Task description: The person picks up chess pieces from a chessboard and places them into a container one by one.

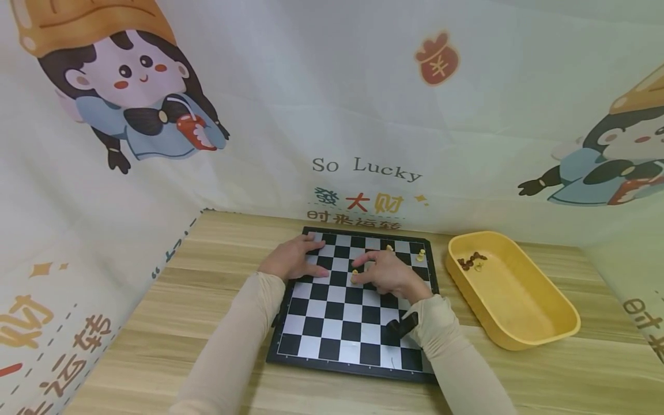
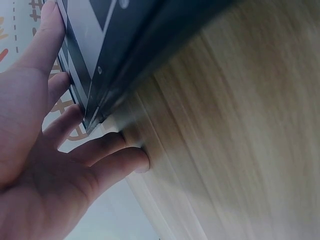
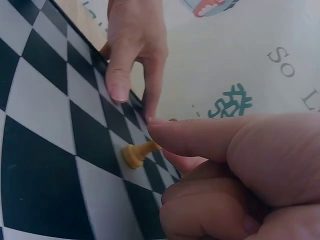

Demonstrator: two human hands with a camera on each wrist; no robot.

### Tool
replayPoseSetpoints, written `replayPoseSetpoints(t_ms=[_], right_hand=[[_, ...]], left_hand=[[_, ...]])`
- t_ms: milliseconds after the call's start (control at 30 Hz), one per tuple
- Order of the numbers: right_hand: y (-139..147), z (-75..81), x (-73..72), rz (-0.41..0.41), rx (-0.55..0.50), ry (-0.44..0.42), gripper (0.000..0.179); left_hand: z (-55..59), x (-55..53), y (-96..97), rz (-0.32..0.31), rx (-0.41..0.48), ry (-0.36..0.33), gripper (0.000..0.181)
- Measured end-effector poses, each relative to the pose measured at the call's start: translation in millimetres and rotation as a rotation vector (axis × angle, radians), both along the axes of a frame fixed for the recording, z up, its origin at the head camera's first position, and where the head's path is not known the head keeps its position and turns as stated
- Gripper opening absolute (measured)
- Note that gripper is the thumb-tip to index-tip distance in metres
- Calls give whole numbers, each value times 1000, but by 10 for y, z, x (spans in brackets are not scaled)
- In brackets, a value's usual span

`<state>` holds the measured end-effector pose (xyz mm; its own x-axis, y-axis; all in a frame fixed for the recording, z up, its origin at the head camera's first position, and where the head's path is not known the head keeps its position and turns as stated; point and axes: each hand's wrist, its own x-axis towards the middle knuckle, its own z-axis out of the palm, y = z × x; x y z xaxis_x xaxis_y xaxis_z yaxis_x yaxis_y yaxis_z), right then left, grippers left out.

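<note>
The right hand (image 1: 391, 275) pinches the upper end of a small yellow chess piece (image 3: 134, 156) between thumb and forefinger, its remaining fingers folded in toward the palm; the piece's round base is at the surface of a square, black-framed, black-and-white chequered board (image 1: 332, 328), in its far half and near mid-width. The left hand (image 1: 291, 257) is relaxed and grasps nothing, its digits spread at the board's left edge, thumb and forefinger extended over the squares. Both forearms wear beige sleeves (image 1: 228, 346), and a black object (image 1: 402, 326) sits at the right cuff. Beyond the right hand, a second yellow piece (image 1: 389, 248) lies near the far edge, and a third yellow piece (image 1: 421, 255) stands near the far right corner. To the right of the board, a rounded rectangular yellow tray (image 1: 524, 300) holds several dark brown pieces (image 1: 469, 263) at its far left end. Board and tray rest on a wood-grained tabletop (image 1: 171, 311), backed by a white printed cloth (image 1: 290, 86).
</note>
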<state>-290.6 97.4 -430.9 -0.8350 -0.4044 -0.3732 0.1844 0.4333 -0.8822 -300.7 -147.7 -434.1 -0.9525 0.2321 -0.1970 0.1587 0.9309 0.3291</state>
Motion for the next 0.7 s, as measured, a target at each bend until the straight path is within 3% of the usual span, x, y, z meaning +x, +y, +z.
replayPoseSetpoints(t_ms=[367, 700], right_hand=[[-2, -125, 4, -20, -38, -53, 37], [-59, -223, -3, -74, -30, -30, 22]], left_hand=[[-3, 4, 38, -8, 9, 13, 85], [-5, -2, 14, -1, 3, 11, 85]])
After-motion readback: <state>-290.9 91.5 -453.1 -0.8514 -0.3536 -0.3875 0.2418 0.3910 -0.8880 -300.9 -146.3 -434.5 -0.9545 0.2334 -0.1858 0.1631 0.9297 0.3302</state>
